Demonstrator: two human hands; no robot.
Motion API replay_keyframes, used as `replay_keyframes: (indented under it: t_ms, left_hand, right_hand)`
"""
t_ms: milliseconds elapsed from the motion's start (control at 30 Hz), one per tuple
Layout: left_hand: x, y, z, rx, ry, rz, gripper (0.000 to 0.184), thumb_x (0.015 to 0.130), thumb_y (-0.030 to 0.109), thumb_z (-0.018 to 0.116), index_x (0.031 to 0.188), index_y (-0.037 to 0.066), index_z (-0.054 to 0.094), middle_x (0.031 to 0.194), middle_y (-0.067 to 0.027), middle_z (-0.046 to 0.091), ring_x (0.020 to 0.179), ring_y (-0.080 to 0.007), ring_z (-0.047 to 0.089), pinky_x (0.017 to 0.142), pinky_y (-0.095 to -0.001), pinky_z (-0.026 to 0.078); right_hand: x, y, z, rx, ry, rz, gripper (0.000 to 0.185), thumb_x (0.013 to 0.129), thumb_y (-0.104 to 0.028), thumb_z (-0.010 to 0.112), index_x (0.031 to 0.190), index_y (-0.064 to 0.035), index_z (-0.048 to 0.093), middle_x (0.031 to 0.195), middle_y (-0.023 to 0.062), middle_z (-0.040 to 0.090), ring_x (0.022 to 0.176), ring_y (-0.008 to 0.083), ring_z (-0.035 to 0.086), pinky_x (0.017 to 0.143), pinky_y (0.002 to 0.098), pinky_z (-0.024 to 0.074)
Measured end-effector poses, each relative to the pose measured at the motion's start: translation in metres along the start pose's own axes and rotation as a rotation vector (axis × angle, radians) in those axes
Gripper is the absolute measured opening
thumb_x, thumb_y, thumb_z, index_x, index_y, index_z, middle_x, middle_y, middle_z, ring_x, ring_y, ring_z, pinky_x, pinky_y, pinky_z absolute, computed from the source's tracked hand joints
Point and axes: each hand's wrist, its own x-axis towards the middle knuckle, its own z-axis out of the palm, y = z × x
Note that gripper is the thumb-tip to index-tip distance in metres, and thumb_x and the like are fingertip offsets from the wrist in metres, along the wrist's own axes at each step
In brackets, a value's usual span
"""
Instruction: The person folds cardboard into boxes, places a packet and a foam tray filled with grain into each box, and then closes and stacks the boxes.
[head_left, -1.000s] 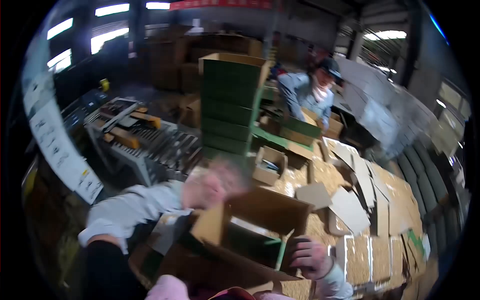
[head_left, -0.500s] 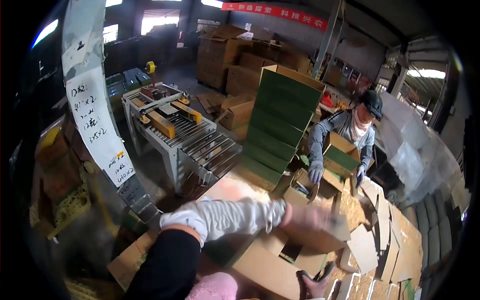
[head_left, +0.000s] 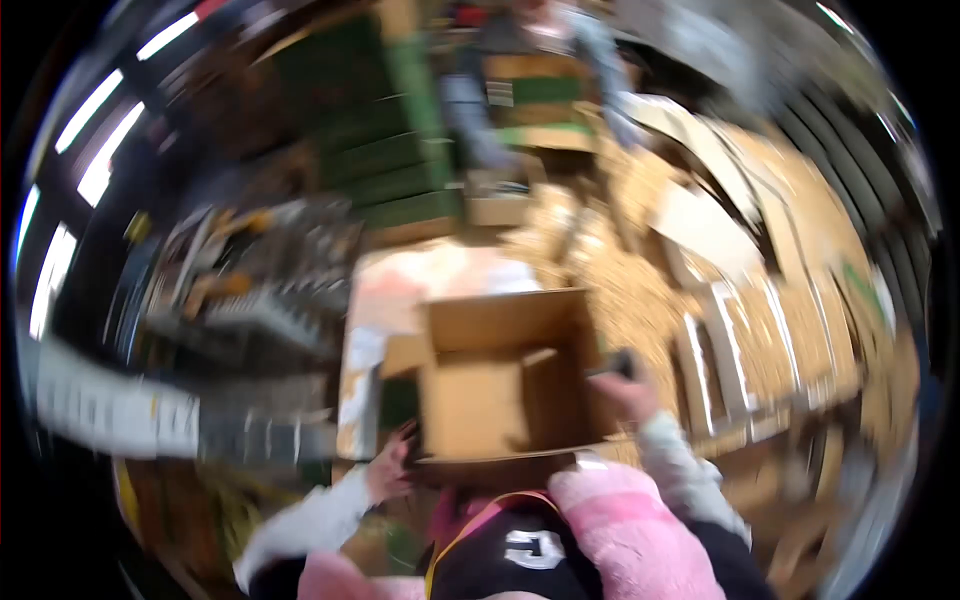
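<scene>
An open cardboard box [head_left: 470,400] stands in front of my body, its brown inside facing up toward me. A side flap with a dark green face sticks out at its left. At the box's lower left corner, my left hand [head_left: 390,467] grips the edge with bent fingers. My right hand [head_left: 630,390] holds the right wall, with something dark around the thumb or fingers. Both hands are blurred by motion, and the fingertips are partly hidden.
Across the table, a person [head_left: 590,60] handles another green-and-brown box [head_left: 535,85]. Tall stacked green cartons [head_left: 375,150] stand at back left. A roller conveyor [head_left: 260,300] is at left. Flattened cardboard [head_left: 705,235] and wrapped packs [head_left: 770,340] lie at right.
My view has swung right and down. My left arm, stretched across the table before, is drawn back to the box's left side. The box now stands upright between both hands.
</scene>
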Motion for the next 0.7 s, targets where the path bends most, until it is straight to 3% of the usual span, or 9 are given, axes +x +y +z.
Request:
replay_keyframes:
  t_ms: [67, 133, 200, 267, 367, 467, 533, 600, 700]
  left_hand:
    - [-0.004, -0.026, -0.037, 0.760, 0.204, 0.412, 0.038, 0.076, 0.006, 0.055, 0.114, 0.002, 0.052, 0.101, -0.0068, 0.059, 0.090, -0.0190, 0.055, 0.082, -0.0329, 0.044]
    - [0.080, 0.105, 0.023, -0.170, 0.511, -0.081, 0.025, 0.085, 0.011, 0.050, 0.107, -0.001, 0.055, 0.096, -0.0104, 0.060, 0.087, -0.0222, 0.056, 0.081, -0.0343, 0.044]
    - [0.120, 0.090, 0.026, 0.422, 0.285, -0.129, 0.033, 0.087, 0.012, 0.050, 0.116, -0.003, 0.048, 0.105, -0.0088, 0.057, 0.093, -0.0182, 0.055, 0.082, -0.0297, 0.043]
    - [0.137, 0.069, 0.031, 0.369, 0.295, -0.089, 0.031, 0.084, 0.011, 0.050, 0.111, -0.004, 0.053, 0.103, -0.0090, 0.059, 0.090, -0.0167, 0.056, 0.079, -0.0276, 0.044]
    - [0.137, 0.078, 0.038, 0.310, 0.450, -0.220, 0.034, 0.081, 0.005, 0.052, 0.113, -0.004, 0.052, 0.103, -0.0087, 0.060, 0.088, -0.0167, 0.057, 0.078, -0.0278, 0.045]
    - [0.141, 0.077, 0.026, 0.272, 0.375, -0.272, 0.030, 0.081, 0.006, 0.052, 0.110, -0.004, 0.053, 0.100, -0.0079, 0.061, 0.086, -0.0162, 0.057, 0.076, -0.0277, 0.045]
    - [0.140, 0.076, 0.030, 0.390, 0.420, -0.250, 0.029, 0.081, 0.006, 0.052, 0.108, -0.004, 0.053, 0.099, -0.0077, 0.061, 0.085, -0.0160, 0.057, 0.075, -0.0276, 0.045]
    - [0.138, 0.073, 0.029, 0.335, 0.422, -0.274, 0.030, 0.081, 0.006, 0.052, 0.109, -0.004, 0.053, 0.099, -0.0078, 0.061, 0.085, -0.0159, 0.057, 0.076, -0.0275, 0.045]
    - [0.138, 0.071, 0.031, 0.245, 0.364, -0.256, 0.032, 0.081, 0.004, 0.051, 0.112, -0.005, 0.052, 0.102, -0.0083, 0.060, 0.088, -0.0156, 0.057, 0.079, -0.0269, 0.044]
  right_hand:
    - [-0.018, 0.000, 0.009, -0.295, 0.088, -0.081, 0.071, 0.064, -0.043, 0.071, 0.114, 0.0028, 0.050, 0.087, 0.0204, 0.062, 0.082, 0.0312, 0.062, 0.074, 0.0382, 0.0479]
    - [-0.026, -0.010, 0.008, -0.402, 0.106, 0.026, 0.080, 0.069, -0.055, 0.062, 0.122, 0.0012, 0.043, 0.103, 0.0248, 0.058, 0.098, 0.0355, 0.057, 0.087, 0.0396, 0.0430]
    - [-0.026, -0.015, -0.035, -0.084, 0.018, -0.070, 0.073, 0.074, -0.050, 0.063, 0.121, 0.0025, 0.043, 0.114, 0.0247, 0.054, 0.106, 0.0344, 0.054, 0.092, 0.0387, 0.0400]
    - [-0.019, 0.041, -0.108, -0.173, 0.790, -0.163, 0.068, 0.075, -0.041, 0.067, 0.121, 0.0029, 0.044, 0.109, 0.0250, 0.054, 0.107, 0.0338, 0.051, 0.091, 0.0407, 0.0408]
    - [-0.031, 0.134, -0.236, -0.470, 1.495, 0.474, 0.086, 0.076, -0.049, 0.061, 0.134, 0.0040, 0.027, 0.130, 0.0300, 0.032, 0.117, 0.0393, 0.038, 0.094, 0.0449, 0.0371]
    - [0.000, 0.175, -0.285, -0.108, 1.256, 0.721, 0.098, 0.071, -0.063, 0.056, 0.139, -0.0024, 0.020, 0.136, 0.0315, 0.025, 0.127, 0.0445, 0.024, 0.105, 0.0445, 0.0194]
    - [0.012, 0.159, -0.280, -0.096, 1.324, 0.712, 0.096, 0.072, -0.057, 0.059, 0.140, -0.0029, 0.018, 0.138, 0.0294, 0.025, 0.127, 0.0406, 0.027, 0.105, 0.0417, 0.0220]
    - [0.032, 0.166, -0.274, 0.167, 1.490, 0.171, 0.093, 0.073, -0.045, 0.065, 0.139, -0.0018, 0.017, 0.138, 0.0264, 0.028, 0.126, 0.0356, 0.032, 0.104, 0.0364, 0.0246]
    - [0.047, 0.182, -0.289, 0.125, 1.466, 0.258, 0.084, 0.075, -0.024, 0.068, 0.138, 0.0010, 0.018, 0.131, 0.0214, 0.040, 0.116, 0.0262, 0.043, 0.098, 0.0305, 0.0315]
